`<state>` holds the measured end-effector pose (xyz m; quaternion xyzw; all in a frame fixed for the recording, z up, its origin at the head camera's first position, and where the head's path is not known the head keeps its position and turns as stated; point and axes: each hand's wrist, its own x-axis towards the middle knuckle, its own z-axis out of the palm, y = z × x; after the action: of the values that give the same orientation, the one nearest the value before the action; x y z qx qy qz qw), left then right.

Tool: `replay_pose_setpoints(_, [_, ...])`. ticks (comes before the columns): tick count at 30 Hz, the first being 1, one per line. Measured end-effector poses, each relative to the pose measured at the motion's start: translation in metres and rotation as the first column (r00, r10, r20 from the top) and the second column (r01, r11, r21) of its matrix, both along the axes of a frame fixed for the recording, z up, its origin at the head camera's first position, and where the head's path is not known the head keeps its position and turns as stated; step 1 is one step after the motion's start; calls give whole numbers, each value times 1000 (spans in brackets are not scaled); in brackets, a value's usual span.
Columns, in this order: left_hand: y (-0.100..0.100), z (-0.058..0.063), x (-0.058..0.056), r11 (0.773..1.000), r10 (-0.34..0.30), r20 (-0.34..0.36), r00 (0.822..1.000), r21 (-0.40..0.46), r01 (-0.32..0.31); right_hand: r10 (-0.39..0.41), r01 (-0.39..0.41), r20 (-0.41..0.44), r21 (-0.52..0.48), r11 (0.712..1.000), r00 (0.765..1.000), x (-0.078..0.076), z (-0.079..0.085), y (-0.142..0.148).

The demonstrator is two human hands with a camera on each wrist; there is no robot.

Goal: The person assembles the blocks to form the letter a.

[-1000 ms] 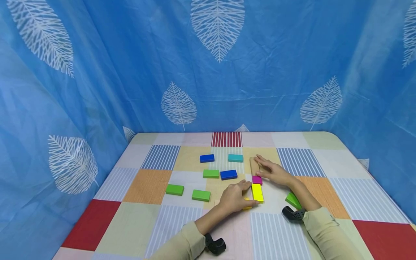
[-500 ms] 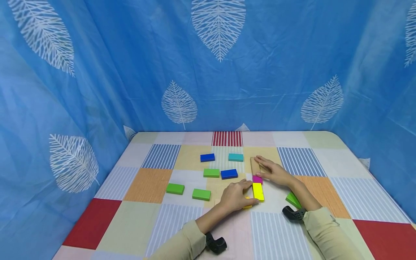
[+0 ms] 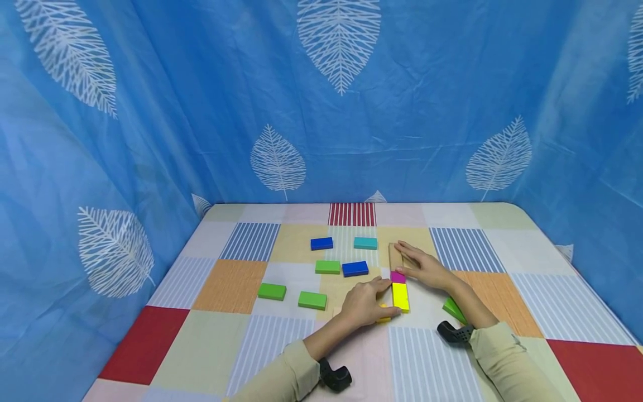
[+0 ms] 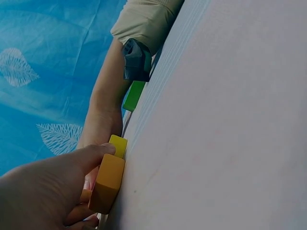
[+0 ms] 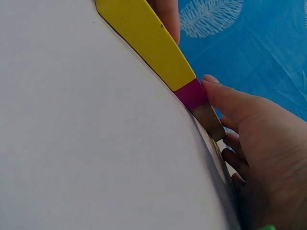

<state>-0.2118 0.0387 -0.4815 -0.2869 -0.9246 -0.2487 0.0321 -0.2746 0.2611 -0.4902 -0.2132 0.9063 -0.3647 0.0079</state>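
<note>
A wooden block [image 3: 395,258], a magenta block [image 3: 398,277] and a yellow block [image 3: 401,297] lie end to end in a straight row. My left hand [image 3: 364,303] holds the yellow block from its left side, thumb at the near end and index finger by the magenta joint. Under that hand sits an orange block [image 4: 108,183], partly hidden in the head view. At the far part of the row, my right hand [image 3: 427,269] holds the wooden block from the right. Its thumb [image 5: 211,82] touches the magenta block's edge, while the other fingers curl behind the wood.
Left of the row lie two dark blue blocks, one at the back [image 3: 321,243], a turquoise block [image 3: 365,243] and several green blocks, the leftmost [image 3: 272,291] among them. Another green block [image 3: 454,309] rests beside the right wrist. A blue curtain [image 3: 211,111] surrounds the patchwork-covered table [image 3: 166,346].
The yellow block has straightened slightly against the magenta block, and the row now lines up more evenly. Both hands keep nearly the same places.
</note>
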Motion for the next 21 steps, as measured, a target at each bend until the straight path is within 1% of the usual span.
replay_pose_setpoints(7, [-1, -1, 0, 1000, -4, -9, 1000, -5, 4, 9, -9, 14, -11, 1000, 1000, 0, 0, 1])
replay_pose_setpoints(9, [-2, -1, 1, 1000, 2, -6, 1000, -11, -2, 22, -21, 26, -24, 999, 999, 1, 0, 3])
replay_pose_setpoints(14, [-2, 0, 1, 1000, 6, 7, 1000, -27, -6, 91, -87, 63, -66, 994, 994, 4, 1, 10])
replay_pose_setpoints(16, [-1, 0, 1, 1000, 4, 8, 1000, -29, -4, 118, -113, 67, -67, 991, 991, 5, 1, 12])
replay_pose_setpoints(21, [0, 1, 1, 1000, -3, 4, 1000, -30, 3, 125, -122, 81, -47, 991, 989, 7, 2, 14])
